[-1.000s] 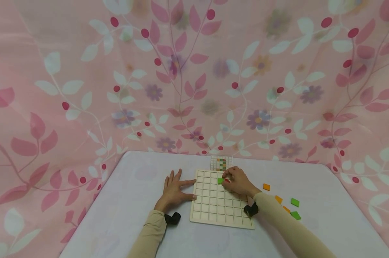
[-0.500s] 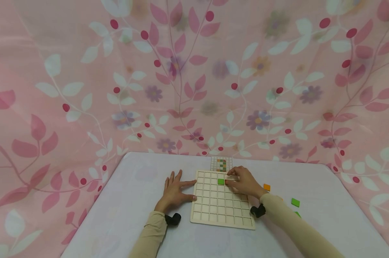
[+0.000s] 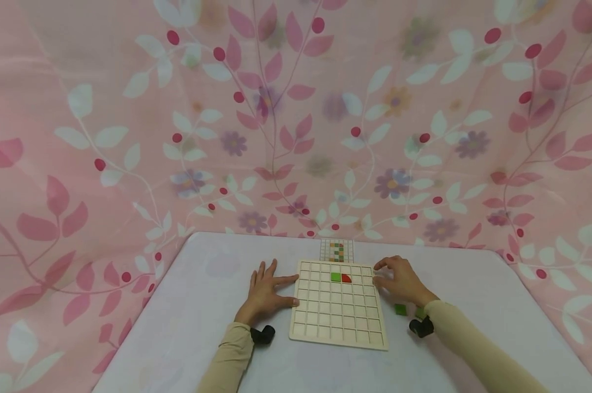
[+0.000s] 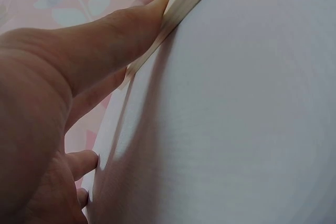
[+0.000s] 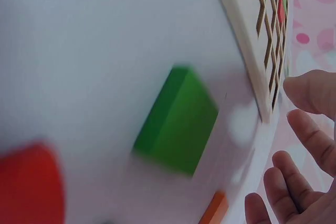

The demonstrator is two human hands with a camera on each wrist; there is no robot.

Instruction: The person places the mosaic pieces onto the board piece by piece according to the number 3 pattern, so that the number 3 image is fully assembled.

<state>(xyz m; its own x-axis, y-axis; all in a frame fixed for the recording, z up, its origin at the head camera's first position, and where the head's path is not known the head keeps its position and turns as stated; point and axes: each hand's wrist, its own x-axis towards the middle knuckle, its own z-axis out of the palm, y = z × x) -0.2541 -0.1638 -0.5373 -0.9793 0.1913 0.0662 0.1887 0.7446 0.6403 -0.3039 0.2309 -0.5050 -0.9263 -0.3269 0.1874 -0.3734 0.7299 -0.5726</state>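
Observation:
A pale wooden grid board [image 3: 320, 314] lies on the table. A green square tile [image 3: 336, 277] and a red quarter-round tile [image 3: 346, 278] sit side by side in neighbouring cells of one of its back rows. My left hand [image 3: 266, 292] is spread at the board's left side, thumb and index fingertip against its edge; the thumb [image 4: 121, 35] shows at that edge in the left wrist view. By the right edge, near the back corner, is my right hand [image 3: 404, 281], its fingers loosely bent and holding nothing. Below it lies a loose green tile [image 3: 400, 309].
A small card with a printed coloured grid [image 3: 337, 250] lies behind the board. In the right wrist view, a green tile [image 5: 178, 124], a blurred red piece [image 5: 29, 187] and an orange piece [image 5: 214, 209] lie on the white cloth. A pink floral curtain [image 3: 296, 136] hangs behind the table.
My right hand has let go of the red tile, which now shows in the cell beside the green one, and has moved right to the board's edge. My left hand has stayed put.

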